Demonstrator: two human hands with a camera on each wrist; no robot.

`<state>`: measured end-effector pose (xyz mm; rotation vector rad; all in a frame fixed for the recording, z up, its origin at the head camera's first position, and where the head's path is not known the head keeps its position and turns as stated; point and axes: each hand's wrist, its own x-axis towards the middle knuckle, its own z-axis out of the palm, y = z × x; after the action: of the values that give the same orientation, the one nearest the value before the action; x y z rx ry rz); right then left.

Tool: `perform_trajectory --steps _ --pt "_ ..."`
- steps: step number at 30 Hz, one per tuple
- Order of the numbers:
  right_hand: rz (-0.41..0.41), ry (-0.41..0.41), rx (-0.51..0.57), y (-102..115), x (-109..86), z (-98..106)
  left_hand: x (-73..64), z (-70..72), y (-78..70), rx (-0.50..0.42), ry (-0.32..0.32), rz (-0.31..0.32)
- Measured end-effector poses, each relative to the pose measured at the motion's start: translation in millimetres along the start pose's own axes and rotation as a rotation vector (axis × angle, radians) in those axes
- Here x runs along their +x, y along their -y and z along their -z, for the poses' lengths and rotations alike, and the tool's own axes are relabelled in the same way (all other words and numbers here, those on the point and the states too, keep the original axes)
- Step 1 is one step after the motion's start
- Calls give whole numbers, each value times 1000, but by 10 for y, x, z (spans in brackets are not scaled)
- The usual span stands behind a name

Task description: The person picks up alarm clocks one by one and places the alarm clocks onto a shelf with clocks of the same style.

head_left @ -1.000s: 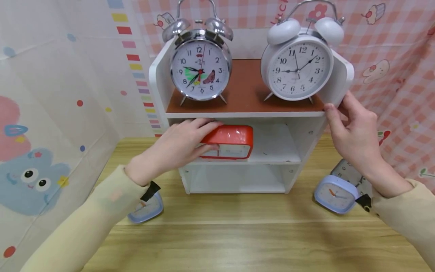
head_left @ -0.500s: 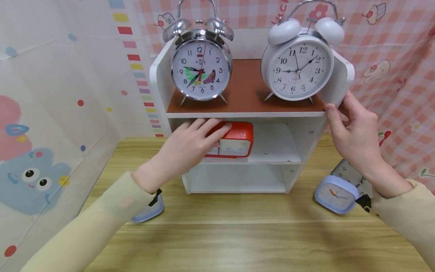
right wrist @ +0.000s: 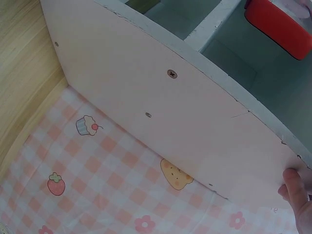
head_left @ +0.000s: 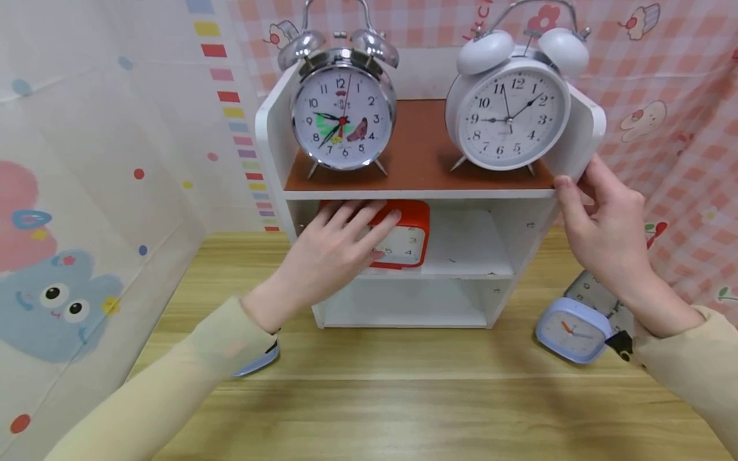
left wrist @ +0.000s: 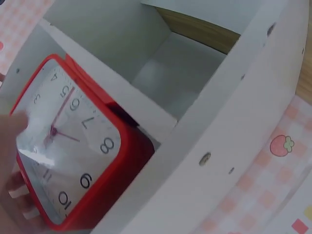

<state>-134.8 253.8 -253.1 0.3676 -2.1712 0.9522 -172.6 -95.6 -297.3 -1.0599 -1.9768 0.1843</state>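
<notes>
Red clock (head_left: 405, 243) likely needed level, even pressure; left hand (head_left: 334, 253) clasped it, right hand (head_left: 608, 227) pinched the shelf unit (head_left: 418, 194).

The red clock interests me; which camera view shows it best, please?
The left wrist view: it shows the red clock close up, with most of its face and pointers. In the head view, the left hand covers much of it; the right wrist view catches only part of its red casing.
</notes>
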Motion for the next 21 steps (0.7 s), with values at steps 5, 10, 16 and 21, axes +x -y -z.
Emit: perform_trajectory --steps 5,10,16,21 --pt "-1 -2 4 -2 2 -4 -14 -31 -21 34 43 11" --pt "1 -2 5 -12 3 -6 -16 -50 -22 57 64 19" --pt "7 -1 7 -28 6 -10 -16 -58 7 69 58 16" --pt "13 3 6 -38 5 -5 -29 -63 41 77 49 29"
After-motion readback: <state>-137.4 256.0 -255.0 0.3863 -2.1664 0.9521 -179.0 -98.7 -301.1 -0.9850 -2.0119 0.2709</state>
